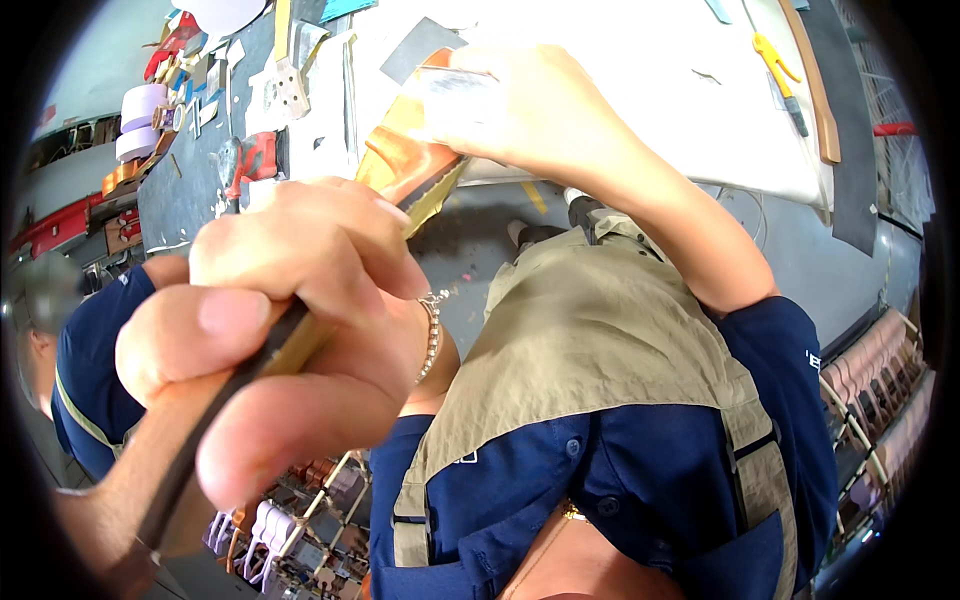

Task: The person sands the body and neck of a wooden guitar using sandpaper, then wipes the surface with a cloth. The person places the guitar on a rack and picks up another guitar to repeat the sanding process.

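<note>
Close up at the left, my left hand (pixel 310 270) is closed, thumb and fingers pinching a long brown piece (pixel 185 425) with a dark edge strip. Part of it is hidden by the fingers, and its lower end runs out toward the rim. Farther off, over the near edge of the worktable, my right hand (pixel 510 110) holds a glossy orange-brown leather-like piece (pixel 405 165) with a dark edge and a yellow underside. A pale grey flat patch (pixel 458 95) shows by its fingers. I cannot tell whether the two brown parts are one thing.
The white-topped worktable (pixel 640 90) lies ahead, with a yellow-handled tool (pixel 775 65) at its right. Scraps, a red tool (pixel 262 155) and purple rolls (pixel 143 108) crowd the left. A co-worker in navy (pixel 95 350) is at the left. Racks of pink pieces (pixel 870 370) stand at the right.
</note>
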Action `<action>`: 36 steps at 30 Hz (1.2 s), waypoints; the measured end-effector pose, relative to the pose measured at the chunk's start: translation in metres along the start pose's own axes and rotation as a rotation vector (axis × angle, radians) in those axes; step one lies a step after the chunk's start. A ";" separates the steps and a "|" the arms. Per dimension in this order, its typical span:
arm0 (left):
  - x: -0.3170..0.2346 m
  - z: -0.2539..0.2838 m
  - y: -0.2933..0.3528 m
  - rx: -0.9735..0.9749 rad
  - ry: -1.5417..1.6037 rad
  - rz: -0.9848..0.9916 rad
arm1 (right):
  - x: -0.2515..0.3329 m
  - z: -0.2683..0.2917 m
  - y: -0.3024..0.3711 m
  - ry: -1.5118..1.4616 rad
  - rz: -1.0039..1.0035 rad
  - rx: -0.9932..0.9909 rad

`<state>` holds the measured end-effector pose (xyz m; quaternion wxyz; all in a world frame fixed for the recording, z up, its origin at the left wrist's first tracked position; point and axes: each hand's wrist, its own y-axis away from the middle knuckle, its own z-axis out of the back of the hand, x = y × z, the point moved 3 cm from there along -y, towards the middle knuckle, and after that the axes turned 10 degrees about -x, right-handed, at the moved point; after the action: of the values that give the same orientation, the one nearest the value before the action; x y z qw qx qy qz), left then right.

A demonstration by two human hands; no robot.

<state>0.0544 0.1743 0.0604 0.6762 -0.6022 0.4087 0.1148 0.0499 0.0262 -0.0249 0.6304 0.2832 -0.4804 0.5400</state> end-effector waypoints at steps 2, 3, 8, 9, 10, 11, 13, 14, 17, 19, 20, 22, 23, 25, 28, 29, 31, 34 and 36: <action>0.000 0.004 -0.002 0.016 -0.001 -0.005 | 0.000 -0.003 -0.004 -0.020 -0.004 0.011; 0.000 0.005 -0.002 0.011 0.005 -0.012 | -0.002 -0.002 -0.002 -0.007 0.045 -0.019; 0.003 -0.003 0.001 -0.010 0.061 -0.010 | -0.007 -0.006 -0.006 0.092 0.163 -0.114; 0.003 -0.004 0.003 -0.005 0.068 0.004 | -0.007 -0.007 -0.003 0.097 0.149 -0.102; 0.002 0.000 0.001 0.007 0.046 -0.003 | -0.005 -0.008 -0.004 0.098 0.148 -0.090; 0.002 0.001 0.000 0.009 0.046 -0.006 | -0.003 -0.009 -0.005 0.100 0.146 -0.078; 0.003 0.002 -0.001 0.023 0.057 -0.007 | -0.002 -0.001 0.001 0.102 0.131 -0.085; 0.004 0.000 -0.001 0.038 0.076 -0.001 | -0.003 0.001 0.003 0.105 0.121 -0.089; 0.006 0.002 -0.005 0.033 0.110 -0.011 | 0.001 -0.010 -0.012 0.176 0.182 -0.142; 0.007 0.004 -0.005 0.044 0.135 -0.013 | -0.001 -0.001 -0.007 0.118 0.194 -0.056; 0.007 0.006 -0.005 0.039 0.148 -0.016 | -0.003 0.005 -0.004 0.089 0.205 -0.009; 0.006 0.007 -0.004 0.018 0.150 -0.012 | -0.019 0.022 0.002 -0.068 0.041 0.003; 0.007 0.007 -0.004 0.015 0.155 -0.010 | -0.025 0.025 0.005 -0.144 -0.047 0.008; 0.007 0.009 -0.006 0.037 0.159 -0.016 | -0.023 0.019 0.003 -0.098 0.014 -0.034; 0.008 0.008 -0.006 0.054 0.134 -0.035 | -0.011 -0.004 -0.001 0.069 0.181 -0.159; 0.010 0.007 -0.005 0.037 0.138 -0.029 | -0.006 -0.011 -0.006 0.116 0.191 -0.176; 0.011 0.007 -0.007 0.010 0.154 -0.016 | 0.000 -0.018 -0.014 0.205 0.211 -0.206; 0.014 0.013 -0.011 0.038 0.161 -0.005 | -0.007 -0.003 -0.006 0.126 0.163 -0.054; 0.017 0.018 -0.014 0.006 0.164 -0.013 | -0.019 0.017 0.000 0.013 0.070 0.043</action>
<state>0.0823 0.1812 0.0577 0.6430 -0.6103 0.4590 0.0596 0.0451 0.0034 -0.0363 0.6081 0.2763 -0.4741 0.5737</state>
